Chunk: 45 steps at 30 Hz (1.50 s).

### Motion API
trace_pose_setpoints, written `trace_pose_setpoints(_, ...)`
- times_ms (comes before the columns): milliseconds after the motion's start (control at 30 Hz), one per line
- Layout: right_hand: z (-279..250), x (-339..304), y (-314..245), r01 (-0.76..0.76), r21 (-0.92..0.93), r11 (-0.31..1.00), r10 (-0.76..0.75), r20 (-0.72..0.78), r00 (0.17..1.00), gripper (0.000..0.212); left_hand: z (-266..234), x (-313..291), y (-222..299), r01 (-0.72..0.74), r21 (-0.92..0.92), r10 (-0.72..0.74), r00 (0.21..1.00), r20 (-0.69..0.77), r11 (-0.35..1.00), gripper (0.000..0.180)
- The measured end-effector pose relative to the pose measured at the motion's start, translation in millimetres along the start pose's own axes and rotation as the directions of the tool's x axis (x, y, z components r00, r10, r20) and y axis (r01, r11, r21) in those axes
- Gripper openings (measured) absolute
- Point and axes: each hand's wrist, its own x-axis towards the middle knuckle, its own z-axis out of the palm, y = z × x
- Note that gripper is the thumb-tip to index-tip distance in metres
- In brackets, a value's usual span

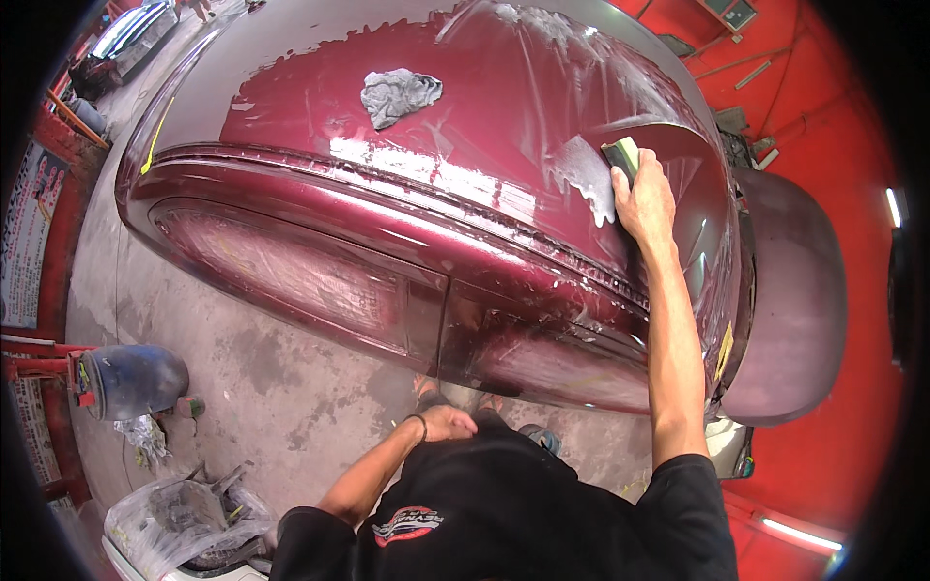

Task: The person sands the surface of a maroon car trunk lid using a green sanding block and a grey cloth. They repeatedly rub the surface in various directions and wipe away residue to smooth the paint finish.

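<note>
My right hand [647, 201] is closed around a sanding block [622, 160], yellow-green with a dark side, and presses it on the far right part of a dark red car roof [484, 121]. Beside the block lies a pale grey wet patch [584, 176] with a ragged edge. A crumpled grey cloth [399, 97] rests on the roof, left of my right hand. My left hand [446, 423] stays low in front of my black shirt, its fingers curled together. I see nothing in it, though its palm is hidden.
The car's windows [281, 261] look hazy with dust or masking. A blue drum [136, 381] lies on its side at the left. Below it stands a plastic-covered white part [174, 523]. Another dull red panel [790, 300] stands at the right, before a red floor or wall [823, 126].
</note>
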Motion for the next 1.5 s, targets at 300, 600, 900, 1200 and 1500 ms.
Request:
trace_pose_setpoints(300,-1.9,1.8,-3.0,-0.026,-0.025,0.999,0.027,0.034,0.999,0.045,-1.4,-96.1,179.9,-0.52,-0.296,0.578,0.799,0.163,0.801,0.033)
trace_pose_setpoints(600,9.2,7.0,1.7,0.031,-0.123,0.992,-0.033,-0.015,0.999,0.045,53.6,-213.0,336.4,-0.909,-0.249,0.812,0.413,-0.413,0.335,0.01)
trace_pose_setpoints(900,23.7,-27.7,27.6,0.051,-0.116,0.992,-0.055,-0.035,0.998,0.056,21.1,-191.5,362.0,-0.999,0.021,0.825,0.013,-0.565,0.03,0.019)
trace_pose_setpoints(1200,17.7,7.0,-25.1,0.28,0.085,0.956,-0.271,-0.097,0.957,0.034,31.7,-186.4,331.3,-0.998,-0.048,0.761,0.004,-0.648,-0.036,0.016)
trace_pose_setpoints(1500,18.4,29.4,-19.1,0.1,-0.021,0.995,-0.1,-0.001,0.995,0.043,104.2,-182.5,344.7,-0.983,0.027,0.855,-0.171,-0.489,-0.182,0.016)
